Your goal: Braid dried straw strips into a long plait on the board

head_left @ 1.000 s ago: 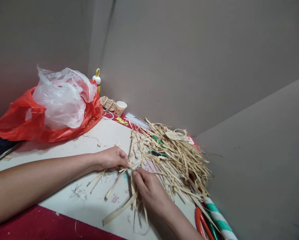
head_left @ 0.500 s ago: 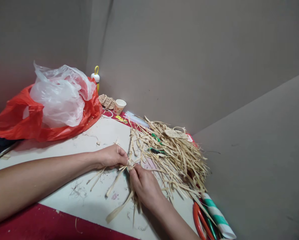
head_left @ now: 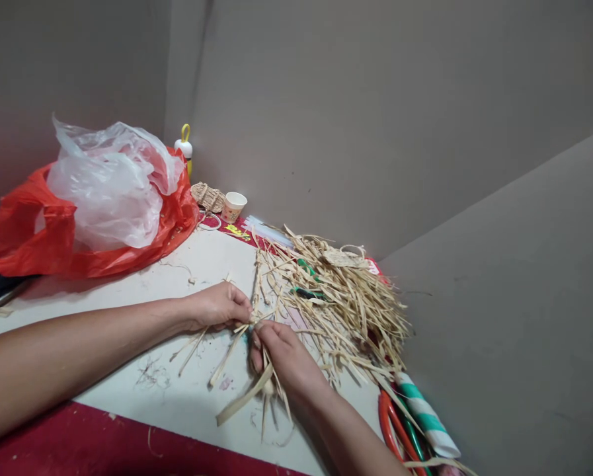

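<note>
Just beyond strips (head_left: 239,403), straw heap (head_left: 355,311).

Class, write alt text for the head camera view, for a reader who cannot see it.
A person's left hand and right hand pinch crossed straw strips on a white table, beside a loose pile of straw. Behind lie a red plastic bag, a clear bag resting on it, and a paper cup by the grey wall.

Bare grey walls (head_left: 375,99) meet in a corner behind the white table (head_left: 217,254).
</note>
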Tool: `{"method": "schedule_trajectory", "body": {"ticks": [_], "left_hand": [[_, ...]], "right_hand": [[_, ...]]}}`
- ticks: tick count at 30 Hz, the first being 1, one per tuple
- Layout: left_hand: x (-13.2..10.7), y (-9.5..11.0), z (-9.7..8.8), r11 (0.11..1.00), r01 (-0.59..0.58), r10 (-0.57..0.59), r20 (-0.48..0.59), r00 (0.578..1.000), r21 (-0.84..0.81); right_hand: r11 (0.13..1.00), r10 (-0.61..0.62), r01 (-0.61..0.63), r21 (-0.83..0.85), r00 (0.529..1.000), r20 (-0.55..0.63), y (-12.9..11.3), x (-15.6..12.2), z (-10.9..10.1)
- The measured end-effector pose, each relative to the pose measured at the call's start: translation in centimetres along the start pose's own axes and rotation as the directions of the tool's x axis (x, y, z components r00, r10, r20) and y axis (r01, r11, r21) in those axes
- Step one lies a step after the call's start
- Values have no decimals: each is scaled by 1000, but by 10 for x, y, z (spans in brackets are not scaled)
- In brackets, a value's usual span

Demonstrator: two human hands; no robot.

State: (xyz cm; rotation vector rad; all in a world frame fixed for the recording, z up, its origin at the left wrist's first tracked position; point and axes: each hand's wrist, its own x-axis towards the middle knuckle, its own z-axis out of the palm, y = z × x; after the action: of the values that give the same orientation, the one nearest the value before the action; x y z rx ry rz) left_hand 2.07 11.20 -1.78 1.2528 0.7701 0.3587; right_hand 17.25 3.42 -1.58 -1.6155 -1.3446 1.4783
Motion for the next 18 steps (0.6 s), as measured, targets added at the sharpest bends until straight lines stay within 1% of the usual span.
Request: {"method": "schedule_trajectory", "body": {"ticks": [2,5,7,9,13,15,18], "left_hand": [[0,0,0,1000,5,-5,5,1000,2],[0,1,0,1000,3,-4,8,1000,12],[1,1,0,1000,-9,9,15,1000,11],[1,1,0,1000,-16,16,18,1000,-1],[0,2,0,1000,-3,3,6,1000,-26],[0,2,1,1000,3,-3,2,1000,-25],[1,1,1,1000,3,-3,0,1000,-15]], "right_hand": [[981,78,-88,170,995,65,0,0,-1],[948,100,-132,290,987,123,-2,0,-3],[937,94,-130,323,988,126,-3,1,-4],[931,113,-145,336,987,115,-4,1,-5],[922,141,-166,349,985,95,-6,1,-5],[918,122,-157,363,985,119,-7,0,-6],[921,70,-136,364,979,190,-8,-5,-11]]}}
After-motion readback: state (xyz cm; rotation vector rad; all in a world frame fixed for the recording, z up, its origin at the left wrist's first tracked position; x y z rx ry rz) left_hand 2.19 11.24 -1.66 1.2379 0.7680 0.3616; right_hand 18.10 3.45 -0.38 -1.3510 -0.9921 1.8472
